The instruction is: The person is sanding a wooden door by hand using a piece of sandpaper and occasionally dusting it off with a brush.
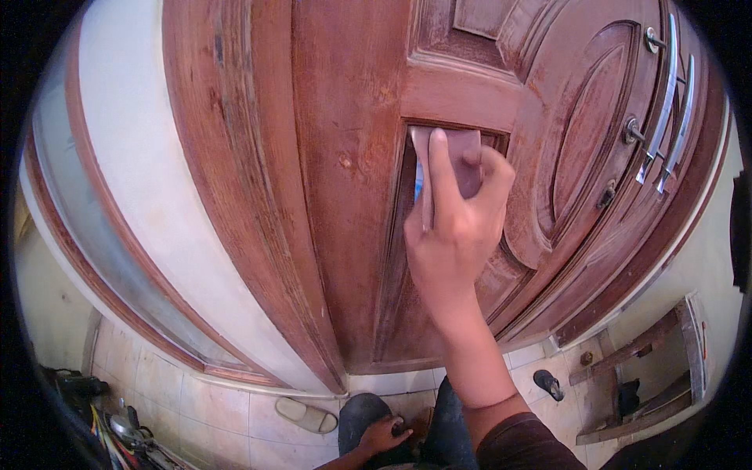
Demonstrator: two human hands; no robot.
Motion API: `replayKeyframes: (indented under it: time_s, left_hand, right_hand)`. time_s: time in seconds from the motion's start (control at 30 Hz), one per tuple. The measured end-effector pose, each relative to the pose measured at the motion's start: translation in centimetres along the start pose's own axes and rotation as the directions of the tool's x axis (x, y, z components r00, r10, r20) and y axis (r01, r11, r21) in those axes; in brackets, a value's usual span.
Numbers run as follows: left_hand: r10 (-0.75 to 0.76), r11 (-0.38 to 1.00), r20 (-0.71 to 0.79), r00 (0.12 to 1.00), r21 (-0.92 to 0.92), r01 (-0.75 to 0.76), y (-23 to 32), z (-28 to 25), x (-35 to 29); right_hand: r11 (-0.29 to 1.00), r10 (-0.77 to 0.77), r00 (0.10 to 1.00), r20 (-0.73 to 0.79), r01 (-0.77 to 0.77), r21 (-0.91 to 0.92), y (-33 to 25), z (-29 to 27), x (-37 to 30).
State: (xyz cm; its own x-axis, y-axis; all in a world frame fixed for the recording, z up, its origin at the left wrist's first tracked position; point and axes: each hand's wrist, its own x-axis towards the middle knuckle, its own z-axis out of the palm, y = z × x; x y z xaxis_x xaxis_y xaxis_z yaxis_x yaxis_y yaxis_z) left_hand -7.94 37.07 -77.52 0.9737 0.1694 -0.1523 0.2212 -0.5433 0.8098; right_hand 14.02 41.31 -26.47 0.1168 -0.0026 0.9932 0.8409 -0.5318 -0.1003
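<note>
Pinching a brown sheet [464, 143] in the right hand [458, 223], upper centre, perhaps bent to suit the recessed door [348, 188]; resting the left hand [381, 435] bottom centre, cannot tell its grip.

A folded purplish-brown sheet [460, 160] rests against the worn wooden door [462, 90].

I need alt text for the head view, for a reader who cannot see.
A person's right hand holds a folded brownish sheet against a panelled reddish-brown wooden door. The left hand rests at one knee; a beige slipper lies on the tiled floor.
</note>
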Motion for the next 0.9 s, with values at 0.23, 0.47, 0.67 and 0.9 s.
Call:
replayKeyframes:
  time_s: [0.23,0.47,0.67,0.9]
  left_hand:
    - [0.034,0.994,0.046,0.998,0.101,-0.038,-1.3,0.5,-0.2]
    - [0.035,0.999,0.092,0.995,0.037,-0.039,-2.3,0.5,0.5]
    - [0.083,0.996,0.048,0.995,0.021,-0.084,-2.8,0.9,0.2]
    - [0.075,0.994,0.109,0.991,0.07,-0.083,-1.9,0.5,-0.1]
  right_hand:
    - [0.999,0.023,1.0,0.013,-0.023,-0.04,-0.6,-0.4,-0.3]
    - [0.999,0.026,1.0,-0.003,-0.026,-0.044,-1.2,0.1,-0.3]
    - [0.997,0.025,0.998,-0.049,-0.028,-0.077,-1.0,0.5,-0.4]
    - [0.988,0.07,0.997,-0.027,-0.073,-0.134,-1.1,-0.3,-0.7]
